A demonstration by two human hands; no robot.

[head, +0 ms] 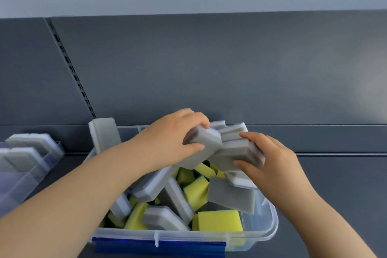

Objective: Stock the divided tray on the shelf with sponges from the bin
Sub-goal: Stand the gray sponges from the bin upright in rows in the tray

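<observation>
Two grips: left hand [173, 139], grey sponge [206, 139] | right hand [276, 162], second sponge [234, 153] | tray [51, 157] cropped

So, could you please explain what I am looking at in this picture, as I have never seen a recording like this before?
There is no machine here: these are a person's two bare hands. The single picture comes from a wide-angle camera worn on the person's head, looking forward and down. On the dark shelf stands a clear plastic bin filled with loose grey sponges and yellow sponges. At the far left sits the divided tray, with stocked grey sponges in its slots. The left hand holds a grey sponge above the bin, and the right hand holds a second grey sponge next to it, each in a curled grip.
</observation>
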